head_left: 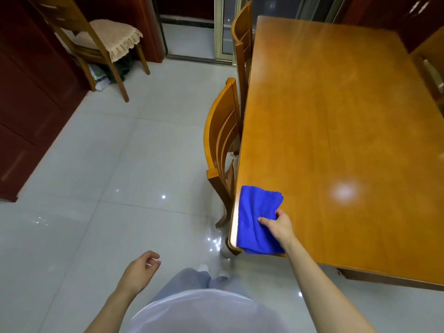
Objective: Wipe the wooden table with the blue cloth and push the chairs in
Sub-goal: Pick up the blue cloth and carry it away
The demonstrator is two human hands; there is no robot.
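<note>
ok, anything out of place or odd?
The cushioned chair stands away from the table, by the dark red wall, clutter under it. The near chair and far chair are tucked in. The blue cloth overhangs the near corner, gripped by the right hand. No visible spills or damage.

Overhead glare on table [344, 191], wide-angle distortion

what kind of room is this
Most likely a home dining room: a long wooden table with matching chairs pushed against its side, and a glossy tiled floor.
</note>
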